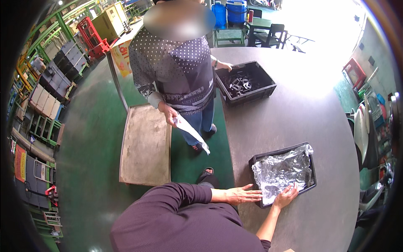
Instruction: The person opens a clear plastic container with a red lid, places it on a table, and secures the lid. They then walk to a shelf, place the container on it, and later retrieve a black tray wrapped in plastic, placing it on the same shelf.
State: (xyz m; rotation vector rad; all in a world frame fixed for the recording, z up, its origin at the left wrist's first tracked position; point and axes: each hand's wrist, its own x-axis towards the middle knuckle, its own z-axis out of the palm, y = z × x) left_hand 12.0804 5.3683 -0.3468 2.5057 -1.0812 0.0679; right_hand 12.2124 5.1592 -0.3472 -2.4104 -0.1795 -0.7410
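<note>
A black plastic crate rests on the table before me, covered inside by a crumpled sheet of clear plastic film. What lies beneath the film cannot be made out. My left hand is stretched flat, its fingertips at the near left corner of the crate, by the film's edge. Over the crate's near side, my right hand touches the film with its fingers loosely extended. Neither hand visibly grips anything.
Across the table corner stands a person holding a white sheet, their other hand at a larger black crate with small metal-looking parts. A flat platform cart is at left on the green floor. The grey table spreads right.
</note>
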